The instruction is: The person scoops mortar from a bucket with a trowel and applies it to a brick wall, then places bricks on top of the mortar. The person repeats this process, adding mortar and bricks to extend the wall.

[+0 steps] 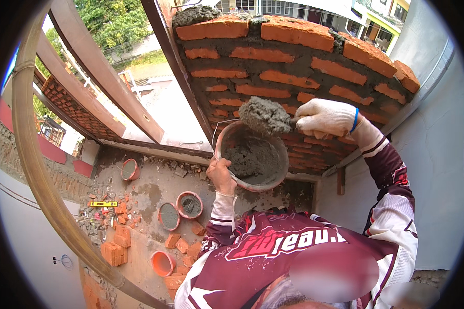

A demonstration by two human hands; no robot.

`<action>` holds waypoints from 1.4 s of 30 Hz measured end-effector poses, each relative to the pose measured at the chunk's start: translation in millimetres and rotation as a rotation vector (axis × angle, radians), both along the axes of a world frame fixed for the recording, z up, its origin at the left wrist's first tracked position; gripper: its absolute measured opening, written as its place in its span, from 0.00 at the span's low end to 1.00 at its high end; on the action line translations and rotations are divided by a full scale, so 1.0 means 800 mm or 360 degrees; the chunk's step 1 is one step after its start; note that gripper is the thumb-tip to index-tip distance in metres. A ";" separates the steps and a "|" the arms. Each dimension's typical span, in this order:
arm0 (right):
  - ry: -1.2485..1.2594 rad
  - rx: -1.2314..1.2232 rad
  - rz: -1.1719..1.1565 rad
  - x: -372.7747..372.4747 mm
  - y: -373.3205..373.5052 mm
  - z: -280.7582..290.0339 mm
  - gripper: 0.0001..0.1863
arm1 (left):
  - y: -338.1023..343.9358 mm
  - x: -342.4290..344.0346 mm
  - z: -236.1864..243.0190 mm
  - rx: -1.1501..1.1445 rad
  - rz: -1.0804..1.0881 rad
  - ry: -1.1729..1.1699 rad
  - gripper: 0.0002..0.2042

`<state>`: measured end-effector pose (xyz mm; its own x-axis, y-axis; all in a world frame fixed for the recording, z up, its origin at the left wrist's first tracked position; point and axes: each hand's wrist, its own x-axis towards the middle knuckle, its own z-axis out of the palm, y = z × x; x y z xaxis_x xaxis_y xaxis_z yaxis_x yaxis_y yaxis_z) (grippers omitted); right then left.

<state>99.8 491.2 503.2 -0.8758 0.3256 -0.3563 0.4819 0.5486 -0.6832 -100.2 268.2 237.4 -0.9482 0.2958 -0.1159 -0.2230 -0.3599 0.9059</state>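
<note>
Grips the left side of a large bucket's [275, 149] rim with the bare left hand [222, 176], curled over the edge beside the wire handle [213, 138], probably to steady it against the pull of scooping. Cannot tell from this view of any support beneath the bucket. Holds a trowel [293, 123] in the gloved right hand [322, 118], wrapped round its handle, with a heaped lump of mortar [265, 115] covering the blade, over the bucket's far rim. Seems to carry the load there to catch any drips in the grey mix [252, 159] inside. Works close up to a brick wall [288, 79], likely to have both bucket and courses within one short reach. Has, on the floor [145, 181] to the left, smaller buckets [163, 263], loose bricks [181, 245] and a yellow spirit level [103, 204], apparently set aside but near enough to fetch.
</note>
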 end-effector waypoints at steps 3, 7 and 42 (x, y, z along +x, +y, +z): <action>0.0169 0.0271 -0.0076 -0.011 0.035 0.085 0.19 | -0.013 0.004 -0.022 -0.0079 0.0061 -0.0019 0.02; 0.0429 0.0710 -0.0053 -0.055 0.098 0.176 0.20 | -0.043 0.006 -0.059 -0.0156 0.0224 0.0113 0.04; 0.1233 0.1079 -0.0439 -0.217 -0.048 -0.021 0.17 | -0.078 -0.006 -0.065 -0.0261 0.0171 0.0158 0.15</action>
